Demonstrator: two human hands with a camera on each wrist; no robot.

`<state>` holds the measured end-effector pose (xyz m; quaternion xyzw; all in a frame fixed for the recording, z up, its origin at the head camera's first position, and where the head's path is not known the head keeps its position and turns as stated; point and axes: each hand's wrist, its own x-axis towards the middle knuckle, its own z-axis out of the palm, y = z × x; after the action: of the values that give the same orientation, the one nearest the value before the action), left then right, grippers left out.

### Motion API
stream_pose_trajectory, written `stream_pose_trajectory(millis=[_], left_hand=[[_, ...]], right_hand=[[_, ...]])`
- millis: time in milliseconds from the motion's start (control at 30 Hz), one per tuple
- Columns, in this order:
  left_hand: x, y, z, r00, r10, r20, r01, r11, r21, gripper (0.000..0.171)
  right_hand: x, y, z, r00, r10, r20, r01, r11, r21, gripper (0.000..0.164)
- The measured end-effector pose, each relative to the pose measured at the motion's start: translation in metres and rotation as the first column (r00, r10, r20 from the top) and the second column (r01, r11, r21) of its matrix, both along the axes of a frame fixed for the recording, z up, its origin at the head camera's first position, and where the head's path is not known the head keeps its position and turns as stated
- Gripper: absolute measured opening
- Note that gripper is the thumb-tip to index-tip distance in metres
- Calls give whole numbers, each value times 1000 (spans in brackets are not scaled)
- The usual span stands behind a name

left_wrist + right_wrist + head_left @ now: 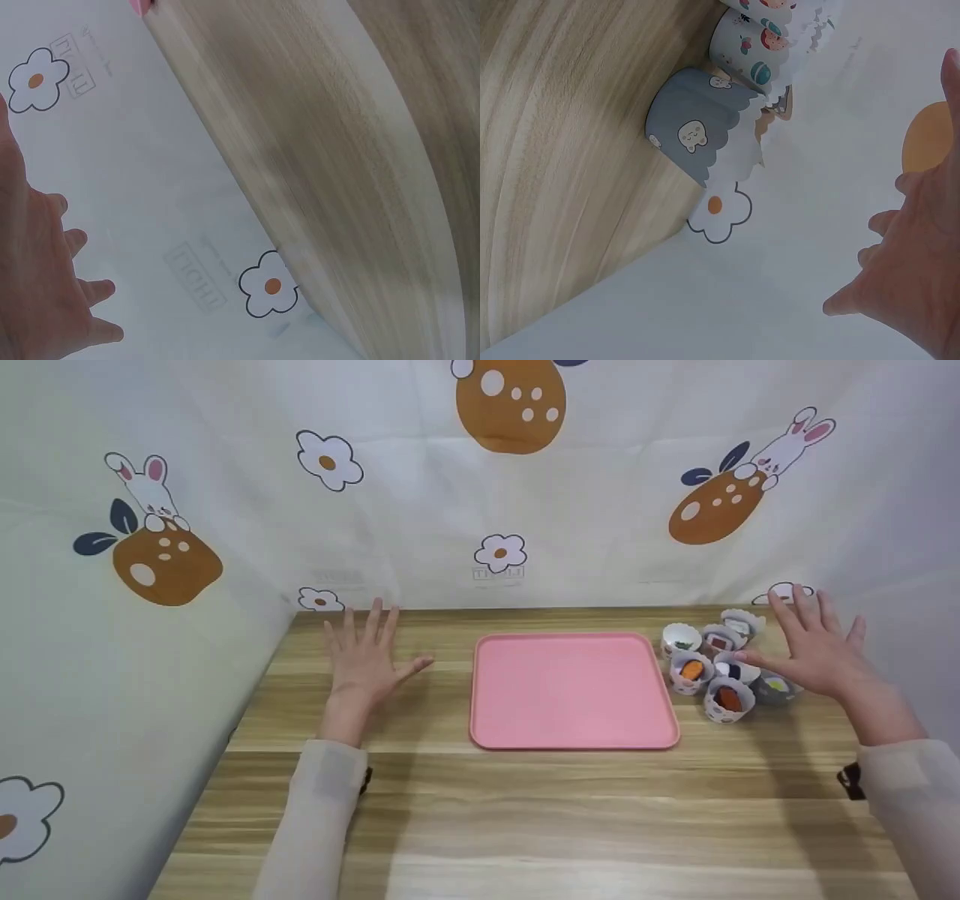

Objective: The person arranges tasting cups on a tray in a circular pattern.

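Observation:
My left hand [364, 660] is spread wide over the table's left part, fingers straight and holding nothing. To its right lies a pink rectangular tray [574, 690] with nothing on it. My right hand [821, 649], also spread and holding nothing, hovers beside a cluster of paper cupcake cups at the right; its thumb overlaps the group in the head view. Small items sit in the cups, among them an orange piece [691, 670] and a reddish-brown piece [728, 699]. The right wrist view shows a grey cup [694, 124] with a bear face, below the fingers' height.
The wood-grain table [480, 817] meets a patterned curtain [420, 525] along its back edge. More curtain hangs at the left and right sides. Both forearms wear light sleeves, with a dark strap piece [851, 781] under the right one.

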<state>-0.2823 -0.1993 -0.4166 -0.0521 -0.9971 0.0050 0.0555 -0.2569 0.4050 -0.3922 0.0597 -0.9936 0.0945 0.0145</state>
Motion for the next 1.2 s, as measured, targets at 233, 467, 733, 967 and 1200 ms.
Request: stream_pose_trajectory(millis=[233, 467, 733, 967, 1200], left_hand=[[1, 1, -1, 1000, -7, 8, 7, 1000, 18, 104], [1, 2, -2, 999, -26, 22, 25, 998, 49, 104], [2, 6, -2, 999, -39, 25, 37, 997, 67, 105], [5, 10, 2, 997, -60, 45, 57, 996, 73, 108], [8, 15, 8, 995, -94, 45, 90, 991, 97, 111]], right_hand=[[1, -1, -2, 1000, 0, 14, 0, 1000, -26, 109], [0, 0, -2, 999, 24, 28, -24, 999, -31, 109], [0, -4, 0, 998, 54, 28, -53, 998, -40, 104], [0, -8, 1, 997, 71, 33, -69, 996, -50, 101], [0, -8, 1, 996, 80, 31, -78, 995, -60, 97]])
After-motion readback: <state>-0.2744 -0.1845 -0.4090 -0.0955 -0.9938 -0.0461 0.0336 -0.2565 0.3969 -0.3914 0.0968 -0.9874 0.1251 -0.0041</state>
